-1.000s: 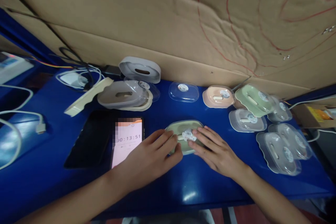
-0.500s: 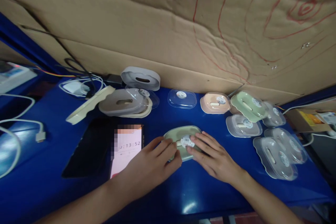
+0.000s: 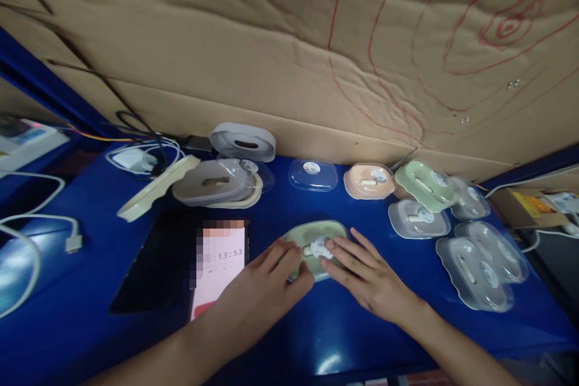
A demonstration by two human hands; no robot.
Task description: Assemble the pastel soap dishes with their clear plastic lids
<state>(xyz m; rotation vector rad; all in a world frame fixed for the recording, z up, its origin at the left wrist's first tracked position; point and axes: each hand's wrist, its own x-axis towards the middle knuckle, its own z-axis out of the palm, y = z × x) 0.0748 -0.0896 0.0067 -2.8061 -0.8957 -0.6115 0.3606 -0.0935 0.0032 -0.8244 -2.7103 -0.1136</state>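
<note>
Both hands are at a pale green box (image 3: 305, 230) with a clear lid, on the blue surface (image 3: 289, 350) in front of the person. The left hand (image 3: 266, 289) is half curled, its bent fingers at the box's left end; whether they grip it or only rest there, I cannot tell. The right hand (image 3: 373, 280) is open, its fingers nearly straight and slightly spread, with fingertips on the right part of the lid and on the edge of a white sticker (image 3: 320, 247). Just left of the left hand lies a phone (image 3: 219, 271), its screen lit with digits ending in 13:53, and beside it a dark flat slab (image 3: 145, 265). Well to the right sit grey boxes (image 3: 470, 271) under clear lids. Farther back, a second green box (image 3: 423, 184) tilts against its neighbours, near a peach box (image 3: 368, 182) and a loose clear lid (image 3: 313, 176) with a round label. Left of that lid, a grey slotted shell (image 3: 194, 184) overlaps a cream rim, with a cream piece (image 3: 158, 190) leaning beside it. Behind these, another grey shell (image 3: 243, 142) stands against the brown cardboard wall (image 3: 203, 42), which bears red curved lines.
</note>
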